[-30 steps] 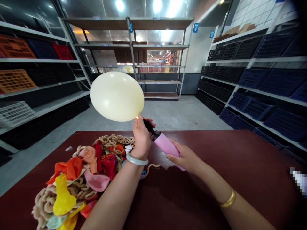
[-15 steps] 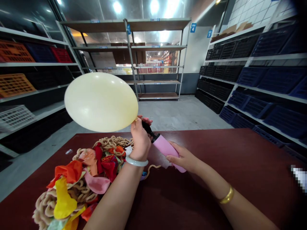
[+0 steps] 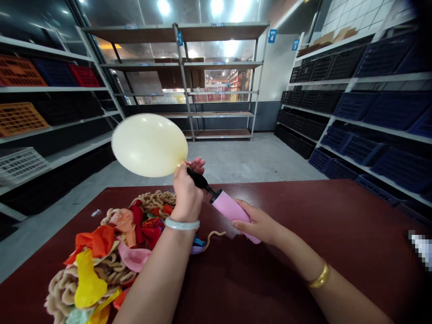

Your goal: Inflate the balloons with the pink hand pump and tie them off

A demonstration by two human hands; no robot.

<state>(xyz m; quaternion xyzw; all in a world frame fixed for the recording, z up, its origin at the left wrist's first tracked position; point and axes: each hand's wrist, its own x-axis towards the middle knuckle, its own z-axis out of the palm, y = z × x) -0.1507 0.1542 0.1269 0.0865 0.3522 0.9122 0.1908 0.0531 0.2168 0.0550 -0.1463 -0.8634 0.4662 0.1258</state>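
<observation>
L hand [image 3: 186, 193] pinching balloon [image 3: 149, 145], R hand [image 3: 258, 222] w/ pump [image 3: 231, 209]

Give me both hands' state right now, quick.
Left hand: closed, pinching the cream balloon at its neck.
Right hand: closed around the pink pump.

Metal shelving [image 3: 219, 65], grey concrete floor [image 3: 256, 159]

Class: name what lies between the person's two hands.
In the head view, the pump's black nozzle and pink barrel bridge the gap from the left hand to the right hand.
</observation>
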